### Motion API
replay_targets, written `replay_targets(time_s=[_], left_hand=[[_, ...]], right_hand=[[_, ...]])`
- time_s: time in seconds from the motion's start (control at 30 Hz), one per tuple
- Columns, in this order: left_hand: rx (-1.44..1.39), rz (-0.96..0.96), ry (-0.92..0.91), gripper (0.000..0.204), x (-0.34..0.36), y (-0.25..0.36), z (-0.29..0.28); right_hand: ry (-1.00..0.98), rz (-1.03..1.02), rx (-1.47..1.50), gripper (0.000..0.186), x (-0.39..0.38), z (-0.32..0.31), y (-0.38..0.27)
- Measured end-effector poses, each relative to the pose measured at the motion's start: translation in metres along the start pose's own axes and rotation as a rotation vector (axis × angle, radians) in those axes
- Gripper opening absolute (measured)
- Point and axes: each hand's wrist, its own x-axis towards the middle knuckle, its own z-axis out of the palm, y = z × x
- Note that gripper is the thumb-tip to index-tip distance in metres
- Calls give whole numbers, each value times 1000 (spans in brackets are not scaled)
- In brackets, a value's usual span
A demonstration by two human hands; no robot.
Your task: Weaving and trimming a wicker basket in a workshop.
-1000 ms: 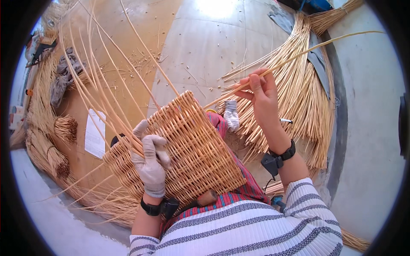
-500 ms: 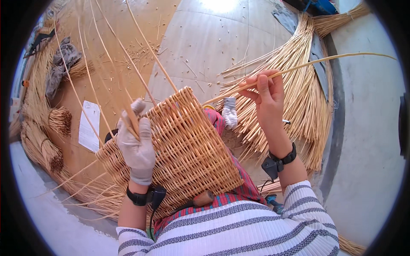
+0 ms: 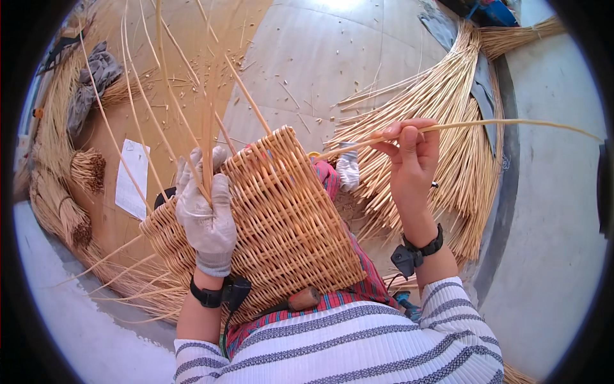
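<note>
A woven wicker basket (image 3: 288,217) rests on my lap, tilted, with long stakes rising from its far rim. My left hand (image 3: 208,214), in a pale work glove, is at the basket's left part, closed around wicker rods (image 3: 208,137) that stand up between thumb and fingers. My bare right hand (image 3: 412,157) is raised to the right of the basket. Between its thumb and fingers it pinches a long, thin wicker rod (image 3: 492,122), which runs from near the basket's upper right edge out to the far right.
A big fanned pile of wicker rods (image 3: 441,141) lies to the right. On the left are tied rod bundles (image 3: 73,221), a grey cloth (image 3: 96,83) and a white paper sheet (image 3: 132,179). A wooden-handled tool (image 3: 304,299) lies on my lap against the basket.
My right hand has moved slightly right and down with its rod. The rods in my left hand have swung to a more upright position. The basket has barely moved.
</note>
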Motion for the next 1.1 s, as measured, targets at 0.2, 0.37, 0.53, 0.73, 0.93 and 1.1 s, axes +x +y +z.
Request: replay_targets(time_s=[0.2, 0.37, 0.53, 0.73, 0.93, 1.1], left_hand=[[-107, -46, -8, 27, -2, -2, 1], [-135, -46, -49, 32, -6, -10, 0], [-178, -118, -94, 39, -8, -10, 0], [-209, -108, 13, 29, -5, -6, 7], [6, -9, -38, 28, -2, 3, 3], [64, -70, -79, 28, -2, 9, 6]], right_hand=[[26, 6, 17, 14, 2, 1, 0], [22, 21, 63, 14, 1, 0, 1], [12, 35, 42, 14, 3, 3, 3], [-10, 13, 48, 13, 6, 2, 4], [-57, -85, -13, 15, -1, 16, 4], [-14, 11, 108, 13, 1, 26, 22]])
